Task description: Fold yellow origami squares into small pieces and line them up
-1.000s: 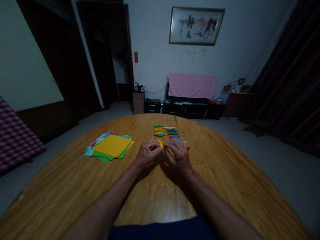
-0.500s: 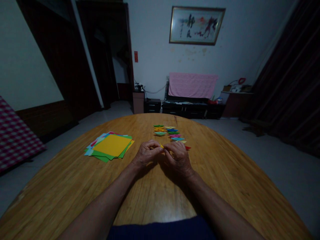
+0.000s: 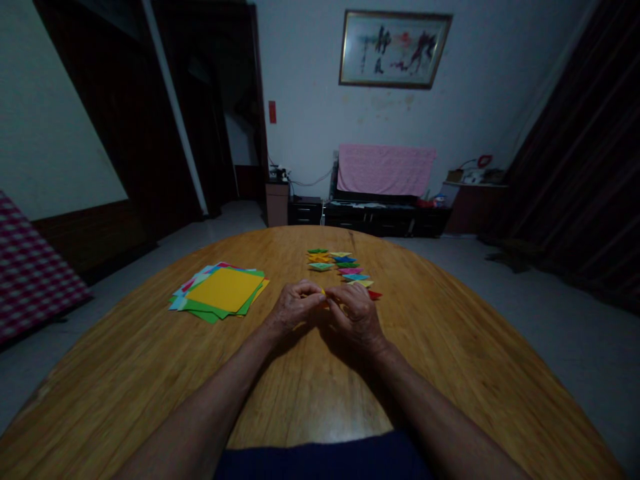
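Between my fingertips is a small piece of yellow folded paper (image 3: 323, 292), mostly hidden by the fingers. My left hand (image 3: 296, 305) pinches it from the left, thumb against fingers. From the right, my right hand (image 3: 357, 313) pinches it too, so the hands nearly touch just above the table. Just beyond them, several small folded paper boats (image 3: 349, 265) in different colours lie in two columns. A red folded boat (image 3: 375, 295) shows partly from behind my right hand. To the left lies a loose stack of square coloured paper (image 3: 227, 291) with a yellow sheet on top.
The round wooden table (image 3: 165, 373) fills the foreground. Past its far edge stand a low black cabinet (image 3: 370, 219) and a screen under a pink cloth (image 3: 385, 170). A checked cloth (image 3: 37, 273) hangs at the left.
The hands stay nearly in place, still pinching the yellow paper, of which slightly less shows now. The boats and the stack of sheets have not moved.
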A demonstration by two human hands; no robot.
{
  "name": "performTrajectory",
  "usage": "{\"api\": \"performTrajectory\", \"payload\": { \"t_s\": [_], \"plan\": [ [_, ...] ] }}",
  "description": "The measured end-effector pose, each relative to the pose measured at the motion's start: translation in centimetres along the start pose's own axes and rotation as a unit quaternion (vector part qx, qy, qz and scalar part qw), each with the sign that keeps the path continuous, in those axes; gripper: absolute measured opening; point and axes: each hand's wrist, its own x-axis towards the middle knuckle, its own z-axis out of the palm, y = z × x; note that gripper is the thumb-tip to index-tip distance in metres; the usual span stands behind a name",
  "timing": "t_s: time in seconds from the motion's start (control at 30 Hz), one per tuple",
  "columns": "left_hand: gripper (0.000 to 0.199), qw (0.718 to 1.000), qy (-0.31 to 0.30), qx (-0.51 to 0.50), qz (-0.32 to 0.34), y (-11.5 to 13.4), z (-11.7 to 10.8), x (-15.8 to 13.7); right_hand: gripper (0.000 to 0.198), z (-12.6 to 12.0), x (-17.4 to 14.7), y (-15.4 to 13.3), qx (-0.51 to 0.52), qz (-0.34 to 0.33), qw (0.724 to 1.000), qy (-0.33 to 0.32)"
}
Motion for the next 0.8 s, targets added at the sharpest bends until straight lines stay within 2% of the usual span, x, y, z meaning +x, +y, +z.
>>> {"api": "performTrajectory", "payload": {
  "t_s": [0.13, 0.27, 0.43, 0.63, 0.8],
  "plan": [
    [0.015, 1.000, -0.010, -0.012, -0.027, 0.4, 0.3, -0.6, 0.013, 0.1, 0.0, 0.1, 0.007, 0.008, 1.000, 0.002],
    [0.015, 1.000, -0.006, 0.002, -0.024, 0.6, 0.5, -0.7, 0.010, 0.4, -0.1, 0.2, 0.015, 0.016, 1.000, 0.021],
    [0.013, 0.999, 0.017, 0.032, 0.026, 0.3, 0.5, -0.3, 0.010, 0.7, -0.2, 0.2, 0.026, 0.048, 0.998, 0.040],
    [0.009, 0.987, 0.031, 0.129, 0.087, -0.7, 0.0, 0.5, 0.009, 1.0, -0.3, 0.3, 0.037, 0.078, 0.995, 0.048],
    [0.009, 0.976, 0.049, 0.192, 0.087, -1.1, -0.1, 0.5, 0.009, 1.1, -0.4, 0.2, 0.033, 0.088, 0.994, 0.053]
  ]
}}
